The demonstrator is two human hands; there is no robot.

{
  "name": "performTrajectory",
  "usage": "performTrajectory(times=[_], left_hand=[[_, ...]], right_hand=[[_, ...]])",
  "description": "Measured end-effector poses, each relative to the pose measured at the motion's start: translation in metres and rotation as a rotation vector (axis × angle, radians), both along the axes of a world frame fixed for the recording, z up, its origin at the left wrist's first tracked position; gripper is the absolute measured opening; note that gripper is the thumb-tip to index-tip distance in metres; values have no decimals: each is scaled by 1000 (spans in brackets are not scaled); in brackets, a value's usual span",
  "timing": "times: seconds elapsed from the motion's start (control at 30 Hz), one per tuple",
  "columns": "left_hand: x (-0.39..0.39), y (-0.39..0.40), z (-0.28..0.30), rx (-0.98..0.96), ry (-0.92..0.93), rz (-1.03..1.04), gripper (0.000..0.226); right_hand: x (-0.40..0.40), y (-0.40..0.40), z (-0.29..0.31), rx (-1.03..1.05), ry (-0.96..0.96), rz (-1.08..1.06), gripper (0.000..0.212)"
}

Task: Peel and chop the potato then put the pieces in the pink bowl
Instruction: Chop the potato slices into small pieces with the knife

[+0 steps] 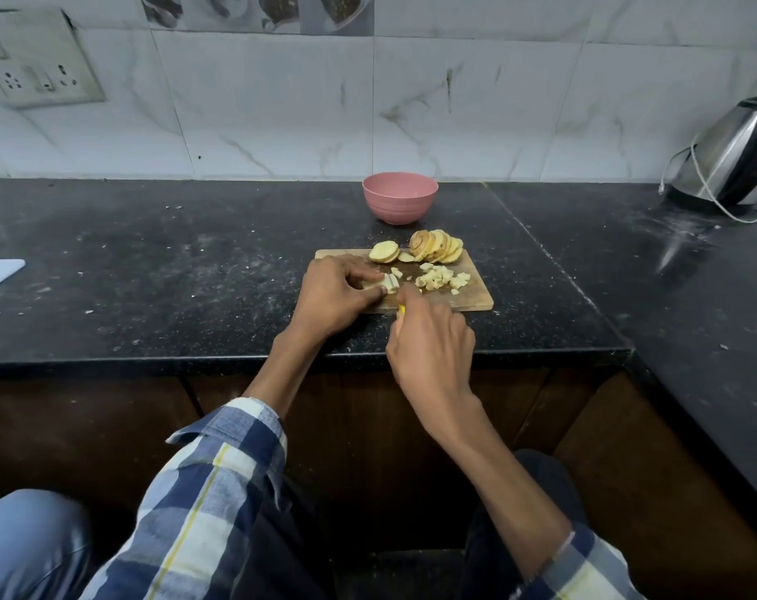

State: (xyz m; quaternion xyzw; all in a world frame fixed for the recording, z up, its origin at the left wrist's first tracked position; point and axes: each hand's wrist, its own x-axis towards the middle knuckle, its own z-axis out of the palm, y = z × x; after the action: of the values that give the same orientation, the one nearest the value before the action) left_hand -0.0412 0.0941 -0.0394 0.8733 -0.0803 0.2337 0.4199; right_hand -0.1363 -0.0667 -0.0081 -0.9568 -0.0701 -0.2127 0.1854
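You are mid-chop. Your left hand (333, 292) pinches a potato slice (387, 282) on the cutting board (476, 296); your right hand's (430, 339) grip wraps a knife handle. Slices (437, 245) remain uncut; the pink bowl (399, 197) stands behind. Next, keep dicing.

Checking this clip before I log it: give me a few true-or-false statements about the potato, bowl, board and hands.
1. The pink bowl stands on the cutting board. False: it stands on the counter behind the board.
2. The left hand holds potato strips on the board. True.
3. All the potato is already diced. False: round slices lie at the board's far edge, beside a pile of small pieces.
4. The right hand grips something with a yellow handle. True.
5. A kettle stands at the far right. True.
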Motion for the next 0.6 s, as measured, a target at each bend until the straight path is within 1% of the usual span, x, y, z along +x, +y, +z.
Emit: performTrajectory(times=[0.07, 0.27, 0.43, 0.6], left_hand=[[-1, 0, 0, 10, -1, 9, 21], [-4, 0, 3, 9, 0, 3, 22], [-4, -1, 3, 22, -3, 19, 21], [-6, 2, 4, 18, 33, 19, 24]], right_hand=[[-9, -3, -3, 16, -9, -3, 46], [2, 2, 4, 52, 32, 3, 40], [-18, -16, 2, 58, 14, 13, 33], [-13, -28, 7, 117, 15, -8, 28]])
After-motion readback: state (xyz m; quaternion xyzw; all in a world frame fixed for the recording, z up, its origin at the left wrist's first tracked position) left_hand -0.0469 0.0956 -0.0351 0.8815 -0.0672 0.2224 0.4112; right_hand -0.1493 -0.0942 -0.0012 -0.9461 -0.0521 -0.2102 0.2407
